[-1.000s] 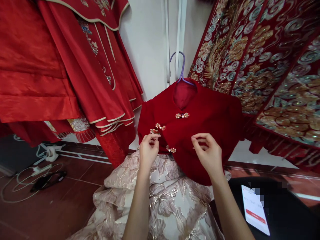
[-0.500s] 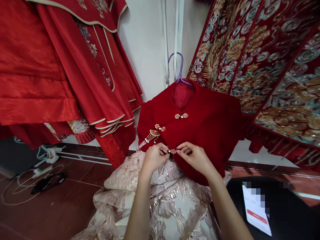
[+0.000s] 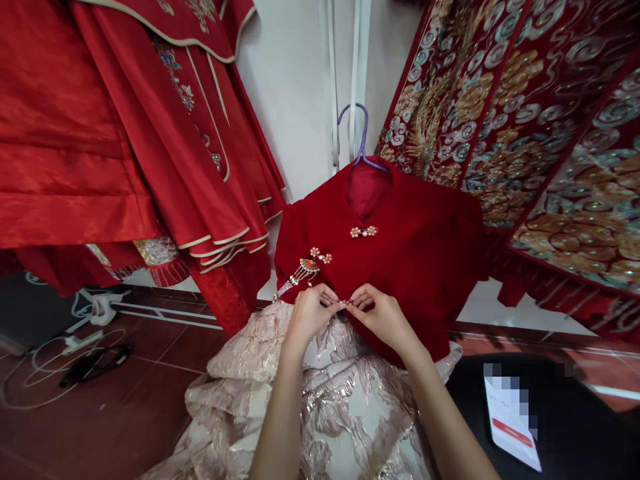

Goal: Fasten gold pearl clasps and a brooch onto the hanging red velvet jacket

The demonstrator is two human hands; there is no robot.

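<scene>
Beaded clasp [image 3: 347, 302] is sitting between both sets of fingertips: the left hand [image 3: 313, 311] is pinching its left end, its long axis is running roughly sideways as far as it is showing, and the right hand [image 3: 381, 315] is pinching its right end. Neither hand is lying clearly nearer. Red jacket [image 3: 410, 260] is spreading behind the fingers and away to their right.
</scene>
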